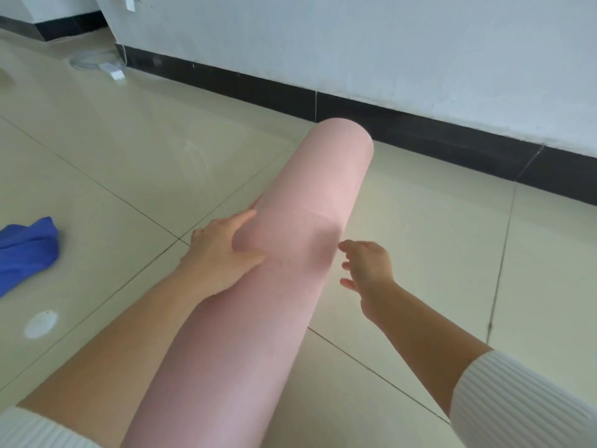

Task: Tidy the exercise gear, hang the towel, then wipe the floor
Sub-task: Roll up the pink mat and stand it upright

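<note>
- Pink rolled mat (pixel 307 202) runs slantwise from the near bottom edge up toward the far wall (pixel 387 43), over the tiled floor (pixel 129 156); whether its far end touches the tiles cannot be told.
- Left hand (pixel 223 250) has its grip closed on the roll's left side, thumb laid across the top and fingers reaching along the flank.
- Right hand (pixel 368 270) hovers just beside the roll's right side, its grip loose and holding nothing, fingers slightly curled.
- Blue towel (pixel 27 250) lies crumpled on the floor at the left edge, well apart from the mat.
- Small white disc (pixel 40 324) sits on the tiles nearer than the towel.
- Black skirting (pixel 355 111) lines the wall's foot.
</note>
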`<state>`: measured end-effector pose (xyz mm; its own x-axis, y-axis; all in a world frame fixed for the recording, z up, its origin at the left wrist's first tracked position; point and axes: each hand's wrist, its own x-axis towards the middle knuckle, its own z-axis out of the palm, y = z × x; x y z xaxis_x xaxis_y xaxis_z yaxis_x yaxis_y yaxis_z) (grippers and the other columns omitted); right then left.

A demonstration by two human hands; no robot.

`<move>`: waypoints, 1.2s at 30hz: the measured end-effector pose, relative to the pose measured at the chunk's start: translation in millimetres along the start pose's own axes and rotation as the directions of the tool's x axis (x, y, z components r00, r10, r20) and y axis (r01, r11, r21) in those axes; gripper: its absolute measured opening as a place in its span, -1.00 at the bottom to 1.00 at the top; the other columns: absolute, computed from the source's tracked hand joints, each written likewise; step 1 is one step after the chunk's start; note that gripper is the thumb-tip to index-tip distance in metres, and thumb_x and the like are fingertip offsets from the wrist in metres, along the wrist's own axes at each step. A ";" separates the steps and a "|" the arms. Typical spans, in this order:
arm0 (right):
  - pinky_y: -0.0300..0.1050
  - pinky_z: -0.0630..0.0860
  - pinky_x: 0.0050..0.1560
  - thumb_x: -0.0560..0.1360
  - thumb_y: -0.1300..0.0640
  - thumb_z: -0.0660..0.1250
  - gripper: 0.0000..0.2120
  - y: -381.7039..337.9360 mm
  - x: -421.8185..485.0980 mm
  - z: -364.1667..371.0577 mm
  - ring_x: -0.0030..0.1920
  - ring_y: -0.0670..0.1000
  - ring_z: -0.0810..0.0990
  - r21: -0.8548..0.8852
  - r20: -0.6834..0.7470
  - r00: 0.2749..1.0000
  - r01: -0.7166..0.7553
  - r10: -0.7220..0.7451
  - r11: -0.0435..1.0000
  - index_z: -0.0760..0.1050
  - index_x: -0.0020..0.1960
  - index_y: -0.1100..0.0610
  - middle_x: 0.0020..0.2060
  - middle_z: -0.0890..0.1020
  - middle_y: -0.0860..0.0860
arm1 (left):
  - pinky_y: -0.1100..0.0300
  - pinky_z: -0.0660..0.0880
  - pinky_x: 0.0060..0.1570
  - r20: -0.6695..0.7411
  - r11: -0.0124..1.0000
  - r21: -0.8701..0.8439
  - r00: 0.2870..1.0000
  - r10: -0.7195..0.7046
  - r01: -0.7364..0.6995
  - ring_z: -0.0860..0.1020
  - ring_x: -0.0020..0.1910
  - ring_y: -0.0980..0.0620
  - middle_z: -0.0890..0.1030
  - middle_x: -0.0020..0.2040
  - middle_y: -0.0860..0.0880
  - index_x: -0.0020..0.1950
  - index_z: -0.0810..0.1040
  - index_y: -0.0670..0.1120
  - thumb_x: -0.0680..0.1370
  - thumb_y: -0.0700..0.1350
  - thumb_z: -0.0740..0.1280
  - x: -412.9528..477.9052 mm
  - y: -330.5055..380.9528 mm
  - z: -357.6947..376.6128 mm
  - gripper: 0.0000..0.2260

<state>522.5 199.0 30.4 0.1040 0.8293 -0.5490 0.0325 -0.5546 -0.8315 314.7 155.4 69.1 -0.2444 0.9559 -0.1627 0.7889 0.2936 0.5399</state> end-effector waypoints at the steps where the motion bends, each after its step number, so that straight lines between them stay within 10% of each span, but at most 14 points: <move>1: 0.15 0.51 0.17 0.51 0.01 0.30 -0.67 7.4 4.4 7.2 -0.10 0.03 0.52 -0.051 0.056 0.995 -0.076 0.079 0.996 0.44 0.18 0.18 -0.07 0.53 0.03 | -0.17 0.30 0.34 -0.020 1.000 0.023 1.000 0.021 -0.020 0.31 0.40 -0.13 0.39 0.38 0.00 0.37 0.31 0.36 0.27 0.08 0.23 6.8 -8.1 -5.5 -0.36; 5: 0.15 0.47 0.22 0.46 -0.21 0.31 -0.52 30.0 12.4 44.7 0.12 0.08 0.54 0.034 0.335 0.917 -0.241 0.216 0.970 0.42 0.22 0.09 0.11 0.56 0.07 | -0.12 0.39 0.25 -0.104 0.964 0.266 0.994 0.020 0.009 0.46 0.28 -0.10 0.52 0.30 0.07 0.28 0.47 0.31 0.45 -0.20 0.22 25.9 -40.4 -21.1 -0.49; 9: 0.11 0.53 0.15 0.32 -0.28 0.39 -0.37 44.3 13.3 76.2 0.09 0.04 0.59 0.245 0.443 0.874 -0.332 0.199 0.911 0.48 0.25 0.08 0.10 0.61 0.03 | 0.09 0.38 0.20 -0.071 0.989 -0.046 0.987 -0.145 0.142 0.49 0.18 -0.05 0.60 0.17 0.05 0.08 0.62 0.07 0.55 0.05 0.20 26.1 -44.4 -31.6 -0.76; 13: -0.06 0.48 -0.17 0.33 -0.31 0.36 -0.42 52.7 2.8 83.6 -0.19 0.04 0.52 0.387 0.378 0.909 -0.327 0.175 0.862 0.57 -0.01 0.21 -0.24 0.57 0.02 | 0.13 0.39 0.14 0.075 0.983 -0.119 0.988 -0.132 0.140 0.52 0.12 0.17 0.52 0.11 0.32 0.25 0.44 0.30 0.21 0.47 0.31 3.3 -45.3 -34.9 -0.36; 19: -0.04 0.39 -0.15 0.27 -0.45 0.27 -0.30 58.8 -6.4 42.1 -0.17 0.08 0.37 0.436 0.370 0.917 -0.312 0.148 0.844 0.53 0.01 0.17 -0.30 0.38 0.04 | 0.16 0.45 0.15 0.215 0.899 -0.422 0.976 -0.025 0.116 0.57 0.08 0.25 0.50 0.20 0.25 0.31 0.25 0.50 0.10 0.41 0.45 -34.0 -42.4 -28.6 -0.20; 30: 0.20 0.43 0.23 0.28 -0.59 0.04 -0.27 -91.7 -57.7 -137.1 -0.08 0.09 0.51 0.139 0.254 0.952 0.141 -0.173 0.980 0.61 0.12 -0.12 0.06 0.63 0.15 | 0.27 0.43 -0.05 0.138 0.806 -0.521 0.904 0.405 -0.281 0.56 -0.11 0.25 0.56 -0.02 0.20 0.32 -0.05 0.60 0.32 -0.03 0.41 -88.6 137.8 -39.3 -0.13; 36: -0.01 0.54 -0.11 0.40 -0.48 0.04 -0.39 -141.6 -123.3 -246.3 -0.26 0.07 0.53 0.035 0.064 0.940 0.333 -0.334 0.942 0.56 0.10 -0.07 -0.16 0.59 0.14 | 0.11 0.46 -0.08 0.009 0.481 -0.822 0.838 0.545 -0.304 0.57 -0.12 0.04 0.61 -0.10 0.13 0.26 0.31 0.37 0.40 0.08 0.22 -117.0 231.7 -12.3 -0.56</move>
<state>749.9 158.4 236.7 0.0229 0.9695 -0.2439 0.0303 -0.2445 -0.9692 519.1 111.5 223.4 0.2299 0.9615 0.1507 -0.0098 -0.1525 0.9883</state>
